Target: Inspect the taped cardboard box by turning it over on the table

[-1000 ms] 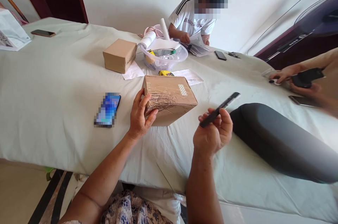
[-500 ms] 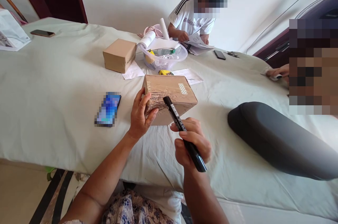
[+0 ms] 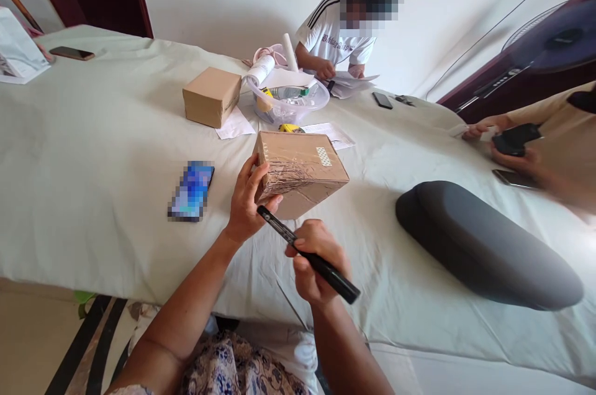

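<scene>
A brown cardboard box [image 3: 302, 162] covered in wrinkled clear tape stands tilted before me, with a white patterned label on its top. My left hand [image 3: 246, 199] grips its left corner, thumb on the near side and fingers along the left edge. In my right hand [image 3: 321, 258] is a black marker pen [image 3: 326, 271], fingers closed around its middle. One end of the marker points up and left, close to my left thumb; whether they touch I cannot tell. Behind the box lies a yellow tape measure [image 3: 291, 128], partly hidden.
A second cardboard box [image 3: 212, 97] and a clear basin [image 3: 298, 110] stand further back. A phone [image 3: 192, 191] lies left, a dark padded seat [image 3: 484, 243] right. One person [image 3: 338, 38] holds papers across the table; another person's hand [image 3: 516, 156] holds a black device at right.
My right hand has moved slightly left and down, swinging the marker's far end from over the box to near my left thumb. The person at right has shifted, showing a black device.
</scene>
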The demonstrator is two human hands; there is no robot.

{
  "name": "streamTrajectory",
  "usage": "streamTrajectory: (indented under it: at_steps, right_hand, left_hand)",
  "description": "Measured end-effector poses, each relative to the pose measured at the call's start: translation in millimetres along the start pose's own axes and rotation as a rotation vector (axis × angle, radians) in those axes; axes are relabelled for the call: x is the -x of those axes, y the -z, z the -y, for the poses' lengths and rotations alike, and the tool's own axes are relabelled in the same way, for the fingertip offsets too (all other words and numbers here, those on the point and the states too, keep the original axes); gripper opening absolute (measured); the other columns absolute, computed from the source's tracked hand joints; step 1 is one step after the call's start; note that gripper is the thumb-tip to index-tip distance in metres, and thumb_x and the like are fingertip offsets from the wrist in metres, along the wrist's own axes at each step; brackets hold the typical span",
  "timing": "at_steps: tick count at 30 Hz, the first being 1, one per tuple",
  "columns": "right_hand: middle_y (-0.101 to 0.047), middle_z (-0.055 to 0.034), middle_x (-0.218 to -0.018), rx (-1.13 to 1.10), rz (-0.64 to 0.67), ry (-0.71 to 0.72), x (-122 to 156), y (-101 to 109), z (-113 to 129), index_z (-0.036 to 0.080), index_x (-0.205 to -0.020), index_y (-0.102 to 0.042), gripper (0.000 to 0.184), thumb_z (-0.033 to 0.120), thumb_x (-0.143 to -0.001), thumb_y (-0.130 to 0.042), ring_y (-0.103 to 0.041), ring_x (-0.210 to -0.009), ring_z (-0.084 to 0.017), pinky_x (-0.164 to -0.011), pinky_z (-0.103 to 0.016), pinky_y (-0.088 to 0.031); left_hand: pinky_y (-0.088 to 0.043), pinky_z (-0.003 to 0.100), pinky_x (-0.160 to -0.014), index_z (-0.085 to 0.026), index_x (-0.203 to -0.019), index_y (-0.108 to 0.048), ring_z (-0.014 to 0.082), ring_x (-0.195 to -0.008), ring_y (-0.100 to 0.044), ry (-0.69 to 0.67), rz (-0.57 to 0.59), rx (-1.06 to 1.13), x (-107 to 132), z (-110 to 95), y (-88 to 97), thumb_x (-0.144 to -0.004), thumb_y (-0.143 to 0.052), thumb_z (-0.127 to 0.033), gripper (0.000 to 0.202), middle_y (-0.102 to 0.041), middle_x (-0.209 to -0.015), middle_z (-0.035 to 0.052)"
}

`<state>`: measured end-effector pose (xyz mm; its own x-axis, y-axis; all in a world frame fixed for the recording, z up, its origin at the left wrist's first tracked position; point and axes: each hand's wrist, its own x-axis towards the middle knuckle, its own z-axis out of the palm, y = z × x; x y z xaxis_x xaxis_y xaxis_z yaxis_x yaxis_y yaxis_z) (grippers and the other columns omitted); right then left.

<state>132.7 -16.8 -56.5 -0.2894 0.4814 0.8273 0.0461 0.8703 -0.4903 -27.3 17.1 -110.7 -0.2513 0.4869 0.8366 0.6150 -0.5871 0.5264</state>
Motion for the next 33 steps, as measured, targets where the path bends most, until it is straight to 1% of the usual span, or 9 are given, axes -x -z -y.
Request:
streamTrajectory:
  at_steps: [4, 10, 12, 14, 16, 19, 22, 27, 33]
  right_hand:
    - [-0.069, 0.0003, -0.080, 0.010, -0.040, 0.152, -15.4, -19.1, -3.0, 0.026, -0.112, -0.059, 0.013, 0.032, -0.101, -0.054, -0.069, -0.069, -0.017, -0.070, -0.038, -0.054]
    - [-0.052, 0.0037, -0.076, 0.333, -0.716, 0.052, -22.5, 0.4, -24.5, 0.030, -0.097, -0.057, 0.011, 0.041, -0.097, -0.058, -0.046, -0.048, -0.012, -0.053, -0.033, -0.041]
    - [-0.046, 0.0024, -0.076, 0.465, -0.881, -0.028, -28.1, 17.9, -35.6, 0.030, -0.090, -0.054, 0.020, 0.049, -0.097, -0.052, -0.041, -0.047, -0.013, -0.052, -0.035, -0.041]
    - [-0.046, 0.0006, -0.079, 0.556, -0.936, -0.121, -33.1, 36.2, -52.8, 0.031, -0.089, -0.053, 0.022, 0.052, -0.094, -0.051, -0.048, -0.054, -0.017, -0.062, -0.042, -0.047]
    - [-0.054, -0.0017, -0.084, 0.566, -0.789, -0.276, -33.0, 51.2, -76.6, 0.029, -0.088, -0.056, 0.023, 0.053, -0.089, -0.057, -0.058, -0.072, -0.022, -0.078, -0.044, -0.051]
    - [-0.064, -0.0039, -0.090, 0.454, -0.434, -0.583, -18.6, 62.4, -116.3, 0.022, -0.096, -0.064, 0.036, 0.056, -0.085, -0.058, -0.061, -0.085, -0.022, -0.083, -0.040, -0.050]
    - [-0.068, -0.0071, -0.091, 0.483, -0.208, -0.800, 4.3, 61.5, -144.5, 0.019, -0.099, -0.068, 0.047, 0.060, -0.083, -0.052, -0.062, -0.090, -0.024, -0.086, -0.040, -0.049]
    - [-0.072, -0.0140, -0.105, 0.707, 0.207, -0.860, 20.3, 51.4, -151.8, 0.019, -0.110, -0.073, 0.041, 0.042, -0.087, -0.049, -0.061, -0.104, -0.028, -0.098, -0.044, -0.043]
    - [-0.070, -0.0164, -0.122, 0.885, 0.413, -0.905, 13.0, 48.1, -140.8, 0.024, -0.124, -0.074, 0.039, 0.041, -0.095, -0.054, -0.060, -0.114, -0.031, -0.100, -0.046, -0.043]
  left_hand:
    - [-0.048, 0.049, -0.118, -0.029, -0.156, -0.035, 0.0308, -0.150, -0.047, 0.004, 0.014, 0.017, 1.1, 2.7, 2.4, -0.095, -0.067, -0.039, 0.070, -0.042, -0.162, 0.0174]
    - [-0.047, 0.048, -0.119, -0.029, -0.156, -0.035, 0.0297, -0.152, -0.045, 0.022, 0.039, 0.014, 3.1, 3.1, 3.0, -0.097, -0.065, -0.039, 0.067, -0.040, -0.163, 0.0183]
    - [-0.047, 0.048, -0.119, -0.030, -0.158, -0.033, 0.0295, -0.152, -0.045, 0.018, 0.045, 0.004, 3.9, 4.3, 2.4, -0.098, -0.063, -0.040, 0.067, -0.039, -0.164, 0.0183]
    - [-0.046, 0.049, -0.119, -0.031, -0.160, -0.030, 0.0296, -0.153, -0.044, 0.008, 0.056, 0.000, 5.1, 5.9, 3.0, -0.098, -0.064, -0.042, 0.071, -0.039, -0.165, 0.0178]
    - [-0.045, 0.048, -0.120, -0.032, -0.162, -0.026, 0.0303, -0.153, -0.043, 0.015, 0.076, 0.020, 6.7, 7.1, 5.3, -0.097, -0.065, -0.045, 0.077, -0.040, -0.166, 0.0175]
    - [-0.049, 0.046, -0.116, -0.029, -0.163, -0.028, 0.0313, -0.152, -0.046, 0.122, 0.081, 0.088, 9.3, 7.2, 11.6, -0.099, -0.056, -0.057, 0.075, -0.045, -0.163, 0.0177]
    - [-0.055, 0.042, -0.105, -0.026, -0.155, -0.043, 0.0285, -0.140, -0.058, 0.314, -0.033, 0.119, 10.4, 7.2, 19.3, -0.103, -0.041, -0.061, 0.063, -0.057, -0.153, 0.0170]
    - [-0.055, 0.035, -0.095, -0.020, -0.123, -0.067, 0.0227, -0.115, -0.069, 0.543, -0.291, -0.043, 6.2, 14.2, 28.0, -0.103, -0.048, -0.057, 0.047, -0.073, -0.123, 0.0133]
    - [-0.053, 0.033, -0.093, -0.019, -0.112, -0.068, 0.0203, -0.106, -0.069, 0.559, -0.316, -0.208, -0.7, 17.8, 40.2, -0.100, -0.052, -0.050, 0.037, -0.074, -0.114, 0.0101]
